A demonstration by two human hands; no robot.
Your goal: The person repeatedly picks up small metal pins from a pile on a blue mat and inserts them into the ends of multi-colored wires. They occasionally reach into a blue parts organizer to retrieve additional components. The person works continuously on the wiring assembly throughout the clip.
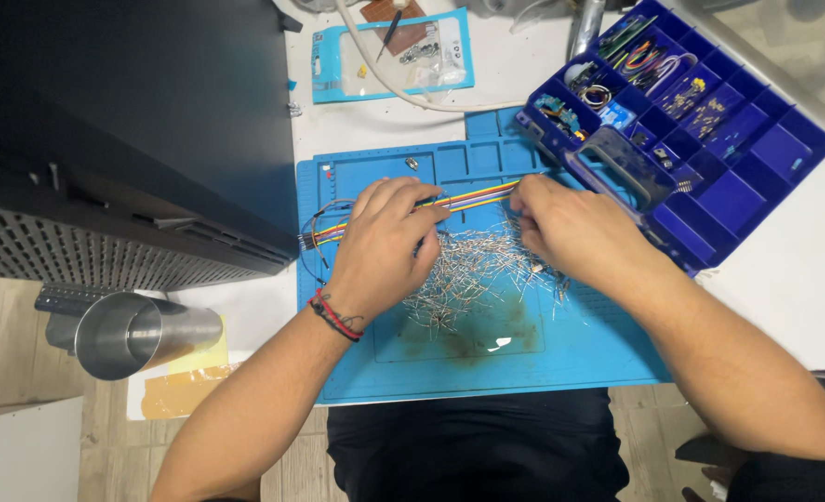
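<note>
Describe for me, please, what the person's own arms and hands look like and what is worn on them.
Both forearms are bare, with no sleeves in view and no gloves. The left hand has a thin red cord bracelet and a dark braided band together around its wrist. The right hand shows no ring, watch or band on its wrist.

left hand (382, 244): your palm faces down, fingers curled, fingertips pinched together.
right hand (561, 226): yours is knuckles up, fingers bent inward toward the left.
forearms: both bare, angling in from below.
</note>
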